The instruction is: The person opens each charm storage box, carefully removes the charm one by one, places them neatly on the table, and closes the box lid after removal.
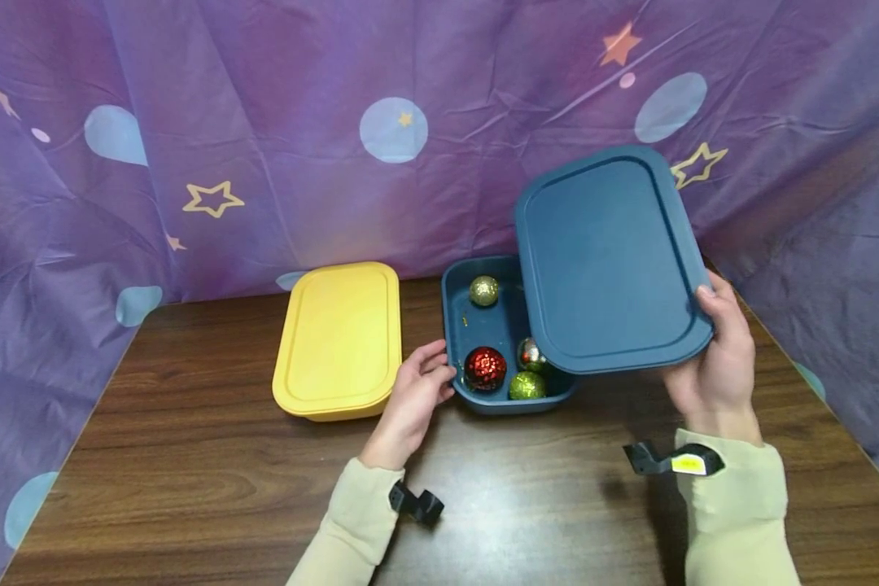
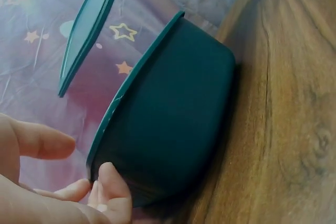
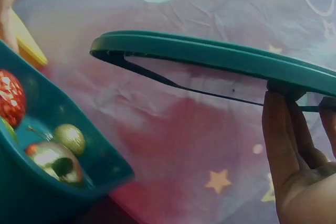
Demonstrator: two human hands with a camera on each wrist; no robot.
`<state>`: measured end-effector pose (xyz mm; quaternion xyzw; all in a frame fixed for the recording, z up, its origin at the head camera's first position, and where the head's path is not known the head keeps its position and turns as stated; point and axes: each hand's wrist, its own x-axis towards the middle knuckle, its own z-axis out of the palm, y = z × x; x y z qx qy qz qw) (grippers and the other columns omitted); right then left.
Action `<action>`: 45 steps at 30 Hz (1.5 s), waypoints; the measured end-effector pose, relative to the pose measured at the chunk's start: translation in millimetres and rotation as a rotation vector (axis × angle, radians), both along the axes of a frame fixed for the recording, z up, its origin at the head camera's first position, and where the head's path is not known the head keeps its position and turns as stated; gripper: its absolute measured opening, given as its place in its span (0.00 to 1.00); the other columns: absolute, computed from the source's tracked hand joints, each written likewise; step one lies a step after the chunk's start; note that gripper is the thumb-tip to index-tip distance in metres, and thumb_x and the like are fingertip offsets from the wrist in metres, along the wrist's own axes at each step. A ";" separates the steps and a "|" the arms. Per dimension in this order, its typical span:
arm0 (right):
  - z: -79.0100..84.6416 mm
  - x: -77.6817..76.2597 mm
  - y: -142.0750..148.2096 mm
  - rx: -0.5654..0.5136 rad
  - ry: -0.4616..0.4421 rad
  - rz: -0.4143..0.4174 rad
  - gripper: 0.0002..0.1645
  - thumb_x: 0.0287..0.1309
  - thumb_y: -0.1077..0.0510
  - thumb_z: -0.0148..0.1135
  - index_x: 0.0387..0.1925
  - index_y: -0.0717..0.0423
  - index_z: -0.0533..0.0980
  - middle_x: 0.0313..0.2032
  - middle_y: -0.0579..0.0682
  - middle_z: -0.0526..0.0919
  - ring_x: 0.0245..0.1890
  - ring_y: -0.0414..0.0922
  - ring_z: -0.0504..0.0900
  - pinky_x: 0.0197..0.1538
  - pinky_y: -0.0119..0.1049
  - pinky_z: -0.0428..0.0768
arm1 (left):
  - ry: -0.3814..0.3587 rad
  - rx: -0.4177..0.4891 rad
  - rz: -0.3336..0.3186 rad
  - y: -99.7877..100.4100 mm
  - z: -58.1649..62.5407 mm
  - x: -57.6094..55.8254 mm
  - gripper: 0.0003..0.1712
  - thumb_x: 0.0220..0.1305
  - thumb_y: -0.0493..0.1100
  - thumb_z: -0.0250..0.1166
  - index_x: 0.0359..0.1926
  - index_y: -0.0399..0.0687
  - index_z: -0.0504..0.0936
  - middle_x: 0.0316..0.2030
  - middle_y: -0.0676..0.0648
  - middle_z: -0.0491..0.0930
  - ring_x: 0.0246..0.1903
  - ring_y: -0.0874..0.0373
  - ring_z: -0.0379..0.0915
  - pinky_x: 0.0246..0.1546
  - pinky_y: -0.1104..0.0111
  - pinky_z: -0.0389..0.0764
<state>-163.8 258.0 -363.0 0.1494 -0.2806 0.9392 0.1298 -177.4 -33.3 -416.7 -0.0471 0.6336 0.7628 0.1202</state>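
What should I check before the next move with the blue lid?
1. Blue lid gripped: ok, right hand holds its edge.
2. Lid clear of the blue box: ok, a gap shows in the left wrist view.
3. Left hand gripping the box: cannot tell, though its fingers are at the rim.
4. Red ball, green ball and gold ball inside the box: ok.
5. Yellow box contents: cannot tell, yellow lid covers them.

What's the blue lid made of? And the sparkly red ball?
The blue lid looks like matte plastic: smooth, with a moulded groove. The red ball seems coated in shiny glitter or sequins: it sparkles in flecks. I can't see inside.
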 end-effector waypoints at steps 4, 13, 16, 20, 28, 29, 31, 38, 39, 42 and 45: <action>1.0 0.8 9.3 -0.054 0.004 -0.036 0.17 0.71 0.66 0.36 0.56 0.67 0.66 0.45 0.63 0.81 0.39 0.54 0.84 0.39 0.41 0.84 | -0.028 0.048 -0.015 0.1 -1.9 0.0 0.29 0.63 0.28 0.51 0.66 0.29 0.61 0.51 0.38 0.67 0.32 0.63 0.67 0.36 0.74 0.73; 5.2 5.0 26.8 -0.097 -0.025 -0.114 0.16 0.70 0.67 0.39 0.53 0.70 0.69 0.42 0.64 0.83 0.36 0.55 0.84 0.35 0.40 0.84 | -0.048 0.108 -0.022 0.9 -5.6 0.3 0.30 0.63 0.26 0.51 0.66 0.27 0.60 0.47 0.41 0.65 0.34 0.62 0.65 0.36 0.75 0.72; 7.4 6.8 30.2 -0.037 -0.048 -0.190 0.15 0.69 0.68 0.42 0.52 0.71 0.71 0.40 0.63 0.83 0.34 0.53 0.84 0.33 0.38 0.84 | -0.049 0.132 -0.021 1.4 -7.2 -0.6 0.29 0.63 0.25 0.52 0.66 0.28 0.61 0.41 0.47 0.65 0.32 0.63 0.66 0.34 0.75 0.72; 10.0 9.1 34.0 0.063 -0.111 -0.302 0.14 0.67 0.69 0.47 0.50 0.71 0.72 0.37 0.61 0.84 0.31 0.49 0.84 0.31 0.34 0.83 | -0.059 0.158 -0.025 1.2 -7.8 -0.5 0.29 0.63 0.25 0.52 0.66 0.29 0.61 0.38 0.49 0.65 0.30 0.63 0.67 0.33 0.76 0.74; 9.1 10.9 41.0 0.155 -0.210 -0.324 0.15 0.66 0.68 0.52 0.52 0.67 0.74 0.41 0.57 0.83 0.36 0.47 0.83 0.33 0.34 0.82 | -0.090 0.183 -0.020 0.2 -6.2 0.3 0.30 0.63 0.24 0.52 0.66 0.32 0.62 0.39 0.48 0.66 0.31 0.62 0.68 0.34 0.74 0.76; 9.0 10.8 41.2 0.168 -0.220 -0.331 0.15 0.66 0.67 0.52 0.52 0.67 0.74 0.41 0.56 0.83 0.36 0.46 0.83 0.34 0.33 0.82 | -0.091 0.184 -0.021 0.1 -5.9 0.2 0.30 0.63 0.24 0.52 0.66 0.32 0.62 0.40 0.48 0.66 0.31 0.62 0.68 0.34 0.74 0.76; 8.7 10.5 40.9 0.190 -0.240 -0.351 0.15 0.64 0.67 0.55 0.51 0.66 0.75 0.42 0.56 0.83 0.38 0.46 0.83 0.35 0.33 0.82 | -0.091 0.186 -0.023 -0.3 -5.6 0.3 0.30 0.63 0.24 0.52 0.66 0.32 0.62 0.40 0.48 0.66 0.32 0.62 0.68 0.34 0.74 0.76; 7.0 9.1 41.6 0.303 -0.341 -0.392 0.17 0.59 0.65 0.63 0.51 0.63 0.77 0.42 0.51 0.84 0.37 0.43 0.84 0.33 0.32 0.83 | -0.088 0.190 -0.029 -1.6 -7.5 -1.2 0.29 0.63 0.25 0.52 0.66 0.32 0.62 0.41 0.47 0.67 0.32 0.62 0.69 0.34 0.74 0.77; 6.7 8.7 42.0 0.328 -0.361 -0.398 0.17 0.58 0.64 0.64 0.51 0.62 0.78 0.41 0.50 0.84 0.37 0.42 0.84 0.32 0.32 0.83 | -0.089 0.190 -0.029 -1.6 -7.7 -1.5 0.29 0.63 0.25 0.52 0.66 0.32 0.62 0.41 0.47 0.67 0.32 0.62 0.69 0.34 0.74 0.77; 5.9 7.2 42.5 0.375 -0.417 -0.433 0.17 0.57 0.64 0.66 0.49 0.60 0.79 0.39 0.49 0.84 0.34 0.41 0.84 0.30 0.31 0.83 | -0.090 0.190 -0.032 -1.5 -8.3 -2.0 0.29 0.63 0.25 0.52 0.66 0.32 0.62 0.41 0.46 0.67 0.33 0.61 0.69 0.34 0.74 0.77; 5.3 5.5 42.3 0.405 -0.468 -0.485 0.16 0.55 0.64 0.68 0.47 0.60 0.80 0.37 0.47 0.84 0.32 0.39 0.84 0.28 0.29 0.82 | -0.086 0.192 -0.036 -1.7 -9.1 -2.3 0.29 0.63 0.25 0.52 0.66 0.32 0.62 0.41 0.46 0.67 0.33 0.61 0.69 0.33 0.74 0.77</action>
